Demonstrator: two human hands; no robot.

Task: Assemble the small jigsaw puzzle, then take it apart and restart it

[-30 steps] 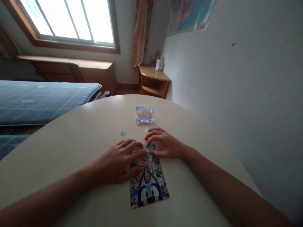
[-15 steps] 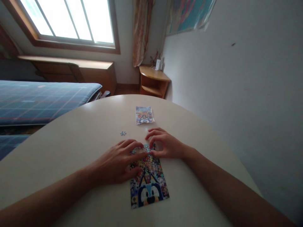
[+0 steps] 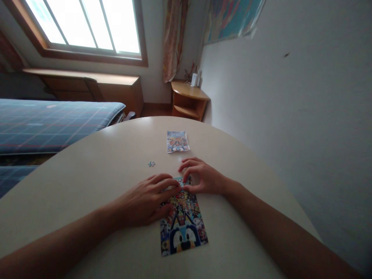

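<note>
A jigsaw puzzle (image 3: 186, 226) with a blue cartoon dog among many small colourful figures lies flat on the table in front of me. My left hand (image 3: 154, 199) rests over its upper left part, fingers stretched out and a fingertip touching the top area. From the right, my right hand (image 3: 203, 178) reaches to the upper edge with curved fingers; thumb and index tips touch the puzzle with a small gap between them. Whether a piece lies under the fingertips is hidden. A loose puzzle piece (image 3: 151, 164) lies beyond my left hand.
A creased picture sheet (image 3: 178, 142) with the same dog lies farther back on the round white table (image 3: 116, 155). A plaid mattress (image 3: 58, 124) is to the left. A corner cabinet (image 3: 188, 91) stands behind the table, and a white wall (image 3: 305, 135) runs along the right.
The fingers of my left hand have shifted slightly, the index drawing up toward the other fingers near the puzzle's top. My right hand stays almost still.
</note>
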